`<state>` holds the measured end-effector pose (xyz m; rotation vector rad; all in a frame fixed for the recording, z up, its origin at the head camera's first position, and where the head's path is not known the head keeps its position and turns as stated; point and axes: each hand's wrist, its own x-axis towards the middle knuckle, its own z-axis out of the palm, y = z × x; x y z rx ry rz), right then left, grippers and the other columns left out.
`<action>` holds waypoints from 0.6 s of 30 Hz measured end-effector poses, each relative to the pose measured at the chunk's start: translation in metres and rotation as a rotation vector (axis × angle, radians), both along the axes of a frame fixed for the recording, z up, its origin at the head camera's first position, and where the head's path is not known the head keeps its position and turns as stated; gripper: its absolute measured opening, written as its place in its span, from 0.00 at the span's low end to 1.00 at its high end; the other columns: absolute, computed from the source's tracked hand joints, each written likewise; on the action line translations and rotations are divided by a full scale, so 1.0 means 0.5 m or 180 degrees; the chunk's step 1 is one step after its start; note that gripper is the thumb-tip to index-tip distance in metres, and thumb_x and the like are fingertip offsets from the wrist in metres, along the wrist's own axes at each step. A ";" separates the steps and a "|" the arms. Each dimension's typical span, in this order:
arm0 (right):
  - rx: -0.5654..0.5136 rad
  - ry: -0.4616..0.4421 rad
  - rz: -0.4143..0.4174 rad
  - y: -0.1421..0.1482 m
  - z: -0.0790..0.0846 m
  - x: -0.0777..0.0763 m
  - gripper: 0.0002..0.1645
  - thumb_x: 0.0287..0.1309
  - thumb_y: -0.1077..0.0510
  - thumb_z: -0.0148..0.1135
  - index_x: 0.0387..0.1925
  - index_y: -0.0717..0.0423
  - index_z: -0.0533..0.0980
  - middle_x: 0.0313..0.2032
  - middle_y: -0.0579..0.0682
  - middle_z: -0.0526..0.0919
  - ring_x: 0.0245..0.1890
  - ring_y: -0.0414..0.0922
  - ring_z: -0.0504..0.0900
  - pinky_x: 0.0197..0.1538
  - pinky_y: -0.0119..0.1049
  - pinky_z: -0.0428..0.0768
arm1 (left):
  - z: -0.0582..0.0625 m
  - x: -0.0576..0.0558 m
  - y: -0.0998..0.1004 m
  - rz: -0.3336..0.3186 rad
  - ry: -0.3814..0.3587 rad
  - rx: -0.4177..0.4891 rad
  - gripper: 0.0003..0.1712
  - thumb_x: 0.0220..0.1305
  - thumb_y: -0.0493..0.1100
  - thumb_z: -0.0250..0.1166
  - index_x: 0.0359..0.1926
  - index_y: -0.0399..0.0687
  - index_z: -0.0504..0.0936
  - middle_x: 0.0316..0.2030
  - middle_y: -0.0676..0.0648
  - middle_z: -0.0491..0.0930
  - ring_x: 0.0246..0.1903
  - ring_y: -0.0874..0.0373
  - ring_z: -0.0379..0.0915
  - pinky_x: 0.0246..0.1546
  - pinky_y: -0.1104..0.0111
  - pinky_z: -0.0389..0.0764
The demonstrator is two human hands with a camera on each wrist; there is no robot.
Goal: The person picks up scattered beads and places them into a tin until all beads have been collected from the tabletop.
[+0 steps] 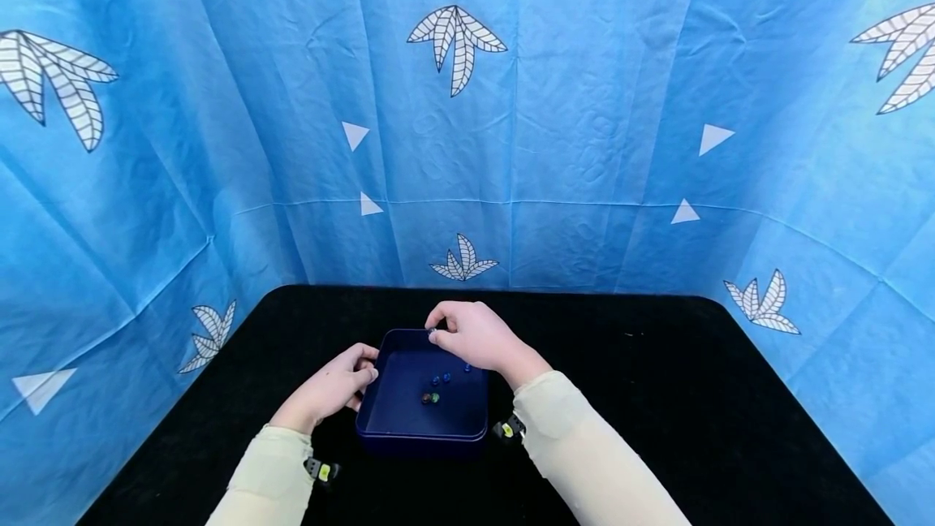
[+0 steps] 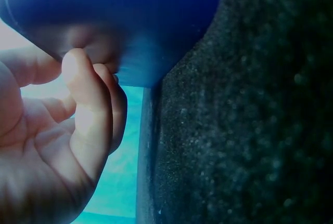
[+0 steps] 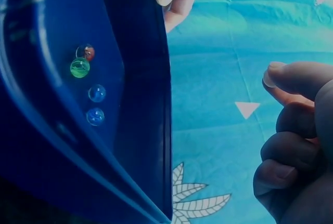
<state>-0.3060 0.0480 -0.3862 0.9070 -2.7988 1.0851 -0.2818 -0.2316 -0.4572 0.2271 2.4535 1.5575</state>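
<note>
A dark blue square tin (image 1: 416,433) without a lid rests on the black table. Several glass marbles lie inside: a green marble (image 3: 80,68) touching a reddish one (image 3: 87,52), and clear blue marbles (image 3: 97,93). Another blue marble (image 1: 467,368) is near the right wall. My left hand (image 1: 342,378) grips the tin's left side, thumb at the rim and fingertips against the outer wall (image 2: 140,37). Above the far rim, my right hand (image 1: 478,335) pinches a small dark marble (image 1: 432,331) between thumb and index finger. In the right wrist view the fingertips hide it.
The black table (image 1: 657,396) has rounded far corners. A blue patterned curtain (image 1: 584,144) hangs around its back and sides. Small wrist cameras (image 1: 321,471) are strapped at both cuffs.
</note>
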 end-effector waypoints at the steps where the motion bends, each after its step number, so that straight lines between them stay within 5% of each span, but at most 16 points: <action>1: 0.0015 -0.0008 0.0008 -0.001 0.001 0.000 0.10 0.66 0.49 0.64 0.47 0.40 0.82 0.18 0.43 0.70 0.15 0.43 0.70 0.26 0.36 0.72 | 0.000 0.000 -0.001 -0.0006 0.0002 -0.0007 0.20 0.76 0.35 0.52 0.64 0.33 0.67 0.43 0.38 0.72 0.37 0.45 0.76 0.31 0.55 0.83; 8: 0.0156 0.0002 -0.0041 0.000 0.005 -0.003 0.14 0.66 0.49 0.63 0.52 0.41 0.82 0.19 0.44 0.71 0.16 0.43 0.71 0.26 0.37 0.72 | 0.003 -0.003 0.000 -0.0134 0.0018 -0.0058 0.21 0.77 0.36 0.50 0.65 0.32 0.65 0.43 0.37 0.71 0.37 0.46 0.75 0.31 0.57 0.83; 18: 0.0150 -0.0032 -0.0081 0.017 -0.002 -0.002 0.14 0.65 0.47 0.64 0.50 0.41 0.82 0.19 0.44 0.70 0.16 0.42 0.69 0.27 0.37 0.71 | -0.003 -0.003 -0.003 -0.0042 -0.0002 -0.0008 0.20 0.76 0.35 0.51 0.64 0.33 0.66 0.40 0.40 0.71 0.35 0.48 0.74 0.31 0.57 0.82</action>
